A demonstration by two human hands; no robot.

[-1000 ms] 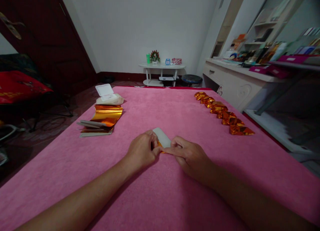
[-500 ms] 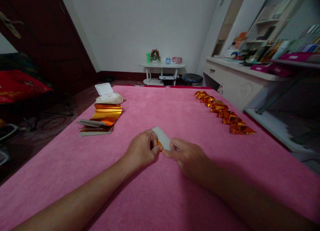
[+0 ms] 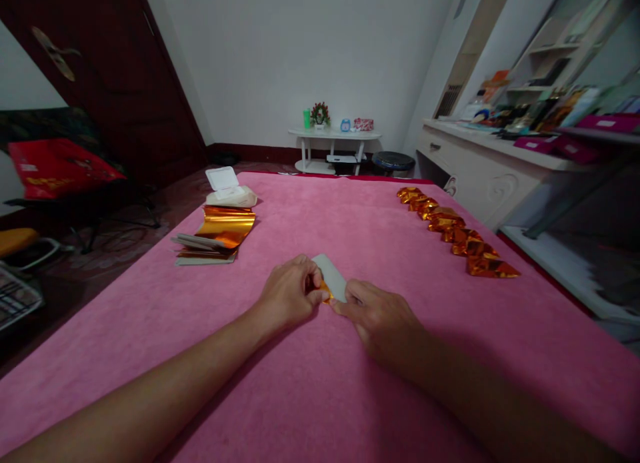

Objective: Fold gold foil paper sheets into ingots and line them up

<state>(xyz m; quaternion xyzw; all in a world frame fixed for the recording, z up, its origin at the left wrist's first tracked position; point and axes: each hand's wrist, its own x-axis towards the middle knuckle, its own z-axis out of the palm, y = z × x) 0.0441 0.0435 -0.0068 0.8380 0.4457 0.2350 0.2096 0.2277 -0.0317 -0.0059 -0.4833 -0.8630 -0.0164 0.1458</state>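
Between my hands lies a sheet of foil paper [image 3: 331,276], its pale grey back facing up and a small strip of gold-orange foil showing at the near edge. My left hand [image 3: 295,289] pinches the sheet's left side, thumb and fingers at the gold fold. On the right side, my right hand [image 3: 377,309] is closed with its thumb pressed at the near corner, close to my left thumb. Part of the sheet is hidden under the fingers. A stack of the same foil paper [image 3: 227,226] lies to the left, its top sheet curling up gold.
Several folded gold foil pieces [image 3: 490,265] stand in a row along the pink cloth's [image 3: 310,209] right side. A wipes packet [image 3: 233,195] with its lid raised sits behind the stack. A white low table [image 3: 335,135] and a cluttered white dresser [image 3: 485,149] stand beyond.
The whole view has shifted, so things appear a little further right. Both hands stay on the sheet in nearly the same pose, with the gold fold still between them.
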